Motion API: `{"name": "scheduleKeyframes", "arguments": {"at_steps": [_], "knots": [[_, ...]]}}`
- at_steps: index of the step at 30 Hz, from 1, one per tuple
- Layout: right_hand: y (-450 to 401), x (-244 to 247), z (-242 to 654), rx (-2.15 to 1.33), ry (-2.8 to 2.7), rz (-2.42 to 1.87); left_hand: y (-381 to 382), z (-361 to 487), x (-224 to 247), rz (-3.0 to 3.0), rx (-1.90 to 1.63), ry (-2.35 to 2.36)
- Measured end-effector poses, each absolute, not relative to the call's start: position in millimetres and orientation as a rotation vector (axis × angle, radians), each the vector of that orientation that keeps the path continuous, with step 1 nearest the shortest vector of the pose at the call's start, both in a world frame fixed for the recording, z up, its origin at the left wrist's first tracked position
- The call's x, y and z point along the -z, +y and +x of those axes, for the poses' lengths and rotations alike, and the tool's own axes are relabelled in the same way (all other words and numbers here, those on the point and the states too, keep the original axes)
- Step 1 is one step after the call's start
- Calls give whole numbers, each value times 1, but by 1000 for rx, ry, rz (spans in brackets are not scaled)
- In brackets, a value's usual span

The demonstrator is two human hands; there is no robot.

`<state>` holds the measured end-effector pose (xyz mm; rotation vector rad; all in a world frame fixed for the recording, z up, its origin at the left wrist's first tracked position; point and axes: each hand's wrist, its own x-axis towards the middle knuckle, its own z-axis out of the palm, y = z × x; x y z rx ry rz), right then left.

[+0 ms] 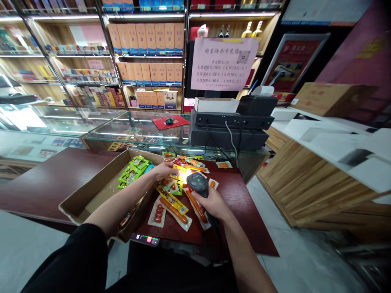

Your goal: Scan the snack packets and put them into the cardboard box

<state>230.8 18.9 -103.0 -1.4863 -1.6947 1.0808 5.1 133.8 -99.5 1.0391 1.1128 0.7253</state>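
My right hand [215, 200] is wrapped round the handle of a black barcode scanner [198, 181], whose green lamp shows on top. Bright light from the scanner falls on a yellow snack packet [179, 185] pinched in the fingers of my left hand [165, 170]. Around both hands lie several packed sausages, among them a long sausage pack [174, 211], a yellow-wrapped sausage [172, 199] and a small pack of round sausages [158, 215]. To the left, an open cardboard box [91, 195] holds green snack packets [133, 171]; my left forearm reaches across it.
A phone [145, 239] lies at the near edge of the dark red table [244, 219]. Behind stand a glass display counter [134, 126], a red mat with a mouse [169, 121], and a black till unit [229, 132]. Wooden cabinets [305, 175] are on the right.
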Motion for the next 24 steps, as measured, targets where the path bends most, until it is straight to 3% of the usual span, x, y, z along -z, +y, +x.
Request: {"name": "scheduleKeyframes", "arguments": {"at_steps": [11,18,24], "knots": [[21,99,227,-1190,-1669,-1465,141,-7,82,1019,-735,1044],[27,92,204,-1272,-1708,-1503,115,-88,48,1085,-727,1195],[35,92,170,-1367,-1783,-1391,72,-155,52,1238,-548,1462]]}}
